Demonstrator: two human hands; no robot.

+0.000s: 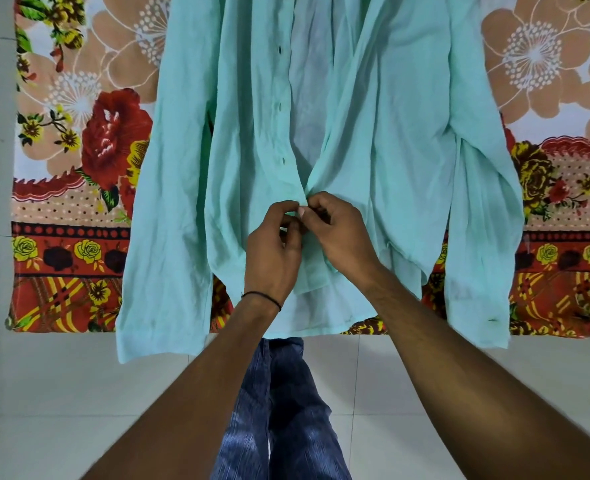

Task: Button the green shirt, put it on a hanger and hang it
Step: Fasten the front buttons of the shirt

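Underneath everything lies the floral bedsheet [79,140], spread flat and running off the view at 9 and 3 o'clock, with pale floor tiles [61,393] along its near edge at 6 o'clock. On it the green shirt [408,150] is laid front-up, its long axis running from 12 o'clock at the collar end, out of view, to 6 o'clock at the hem, sleeves stretched down at 8 and 4 o'clock. Its front is open from the top down to the middle, the two plackets converging just at the hands. Three empty buttonholes [279,106] sit in a line toward 12 o'clock on the left placket, so I judge the work climbs that way, away from the body. Both hands meet at the centre, equally near: the left hand [273,251] pinches the buttonhole edge, and the right hand [342,233] pinches the opposite edge against it, fingertips touching; the button itself is hidden. Nothing blocks the path upward. No hanger is visible. Blue trousers [286,410] show at 6 o'clock.
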